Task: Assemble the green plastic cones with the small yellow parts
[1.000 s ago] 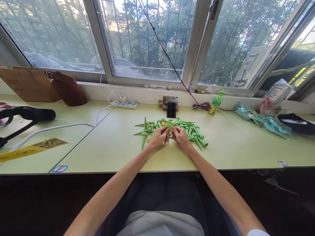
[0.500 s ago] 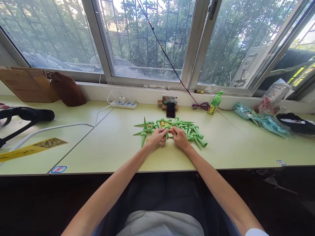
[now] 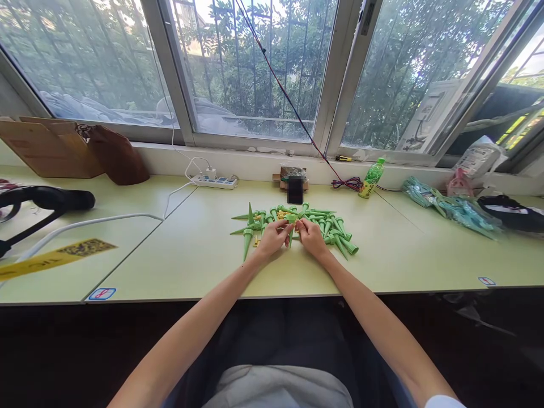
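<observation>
My left hand (image 3: 274,238) is closed on a green plastic watering spike (image 3: 291,235), which hangs point down between both hands. Close against its right side, the fingertips of my right hand (image 3: 312,238) are pinched together; what they hold is too small and covered to make out. Many more green spikes (image 3: 327,222) lie in a loose heap behind and to the right of my hands. On the left, a few others (image 3: 247,241) lie, and one stands point up. Small yellow pieces (image 3: 281,215) are among the spikes just beyond my fingers.
Behind the heap sit a small cardboard box (image 3: 293,171) and a dark blurred rectangle (image 3: 295,190). A green drink bottle (image 3: 372,178) and a power strip (image 3: 215,181) stand near the window wall. Plastic packets (image 3: 454,207) lie right; a white cable (image 3: 106,220) crosses the left side.
The held spike has shifted slightly right and turned more upright. My left hand's fingers have moved their grip on it, while the right hand stays close beside it.
</observation>
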Available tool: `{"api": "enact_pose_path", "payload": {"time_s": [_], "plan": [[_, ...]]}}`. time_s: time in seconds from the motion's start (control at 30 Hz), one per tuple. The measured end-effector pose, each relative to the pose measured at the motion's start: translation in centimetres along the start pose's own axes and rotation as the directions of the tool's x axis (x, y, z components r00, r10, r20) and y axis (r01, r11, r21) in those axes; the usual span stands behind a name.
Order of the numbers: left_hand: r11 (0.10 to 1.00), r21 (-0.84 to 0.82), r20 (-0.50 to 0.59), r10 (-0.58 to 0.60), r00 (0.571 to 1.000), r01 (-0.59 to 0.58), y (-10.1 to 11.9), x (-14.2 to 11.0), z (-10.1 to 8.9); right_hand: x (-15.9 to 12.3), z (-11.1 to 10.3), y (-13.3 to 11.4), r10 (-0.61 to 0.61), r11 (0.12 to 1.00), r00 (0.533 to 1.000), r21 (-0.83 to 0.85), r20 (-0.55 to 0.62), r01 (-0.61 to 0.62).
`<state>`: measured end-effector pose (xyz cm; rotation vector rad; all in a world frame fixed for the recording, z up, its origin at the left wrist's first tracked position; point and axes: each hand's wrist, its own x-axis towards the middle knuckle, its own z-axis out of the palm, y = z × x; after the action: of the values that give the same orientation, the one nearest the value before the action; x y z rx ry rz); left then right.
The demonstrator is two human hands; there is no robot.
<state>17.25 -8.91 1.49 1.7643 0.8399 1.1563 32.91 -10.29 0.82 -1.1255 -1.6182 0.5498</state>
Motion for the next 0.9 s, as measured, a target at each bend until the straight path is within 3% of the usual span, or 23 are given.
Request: {"api": "enact_pose_path", "payload": {"time_s": [0.2, 0.33, 0.7, 0.9], "plan": [[1.0, 0.018, -0.026, -0.009, 1.0, 0.009, -0.16, -0.06, 0.2, -0.01, 0.17, 0.36, 0.135, 0.956, 0.988, 0.253, 0.075, -0.15], [1.0, 0.007, -0.011, 0.002, 1.0, -0.002, -0.16, -0.08, 0.3, 0.02, 0.18, 0.54, 0.158, 0.923, 0.981, 0.337, 0.113, -0.187], [1.0, 0.011, 0.034, -0.01, 0.999, 0.009, 0.27, -0.49, 0.05, -0.23, -0.27, -0.33, 0.041, 0.991, 0.997, 0.124, 0.068, -0.049], [0.948, -0.2, 0.151, -0.221, 0.963, 0.249, 0.26, -0.38, -0.32, -0.09, -0.44, -0.02, -0.083, 0.996, 0.995, -0.034, 0.051, 0.085]]}}
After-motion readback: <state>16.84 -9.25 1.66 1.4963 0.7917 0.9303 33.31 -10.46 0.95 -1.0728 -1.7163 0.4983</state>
